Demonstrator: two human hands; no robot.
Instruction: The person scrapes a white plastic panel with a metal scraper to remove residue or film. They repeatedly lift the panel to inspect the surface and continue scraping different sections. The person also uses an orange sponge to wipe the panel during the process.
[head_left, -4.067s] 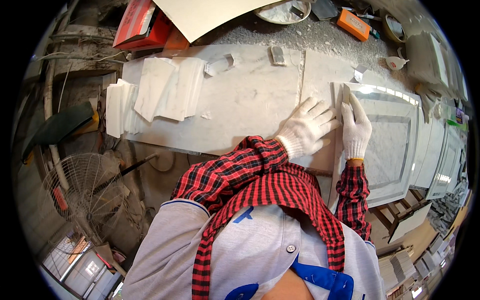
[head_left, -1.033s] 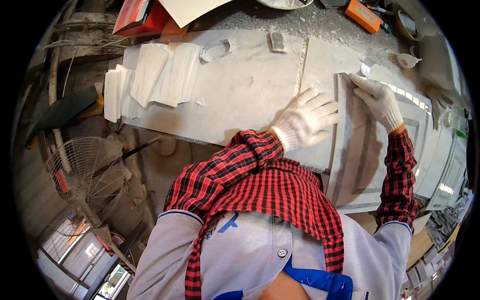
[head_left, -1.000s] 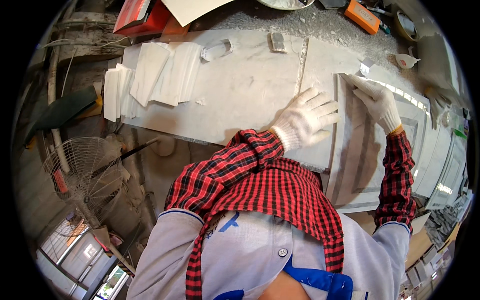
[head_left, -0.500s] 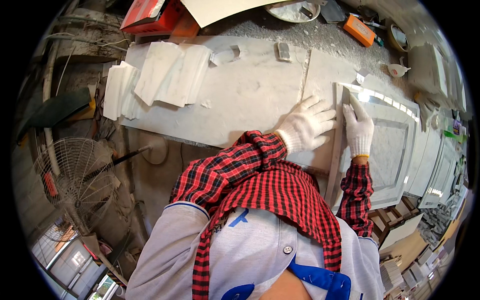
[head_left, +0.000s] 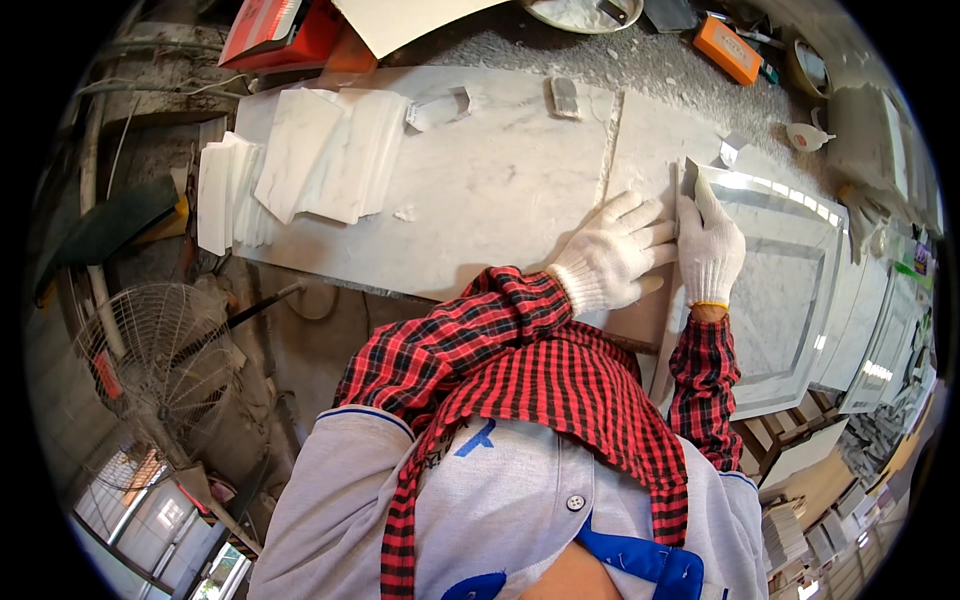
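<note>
Both my hands wear white knit gloves. My left hand (head_left: 615,252) lies flat with its fingers spread, its fingertips at the left edge of a framed marble panel (head_left: 775,290). My right hand (head_left: 712,248) is at that same edge, further up the panel. A small thin grey piece (head_left: 690,176) shows at its fingertips, pinched against the border; I cannot tell its exact kind. The panel is pale, with a raised frame and a darker inner band, and it shines along its far edge. It rests on the marble slab (head_left: 500,200), partly over the near edge of the bench.
Thin white marble pieces (head_left: 345,150) are stacked at the left of the slab, with a small grey block (head_left: 564,98) at its far edge. Behind are an orange box (head_left: 727,50), a bowl (head_left: 585,14) and a red box (head_left: 285,35). A fan (head_left: 155,365) stands at the left.
My right hand has shifted left onto the panel's edge, and the grey piece now shows more at its fingertips. My left hand stays nearly still. The view has shifted slightly.
</note>
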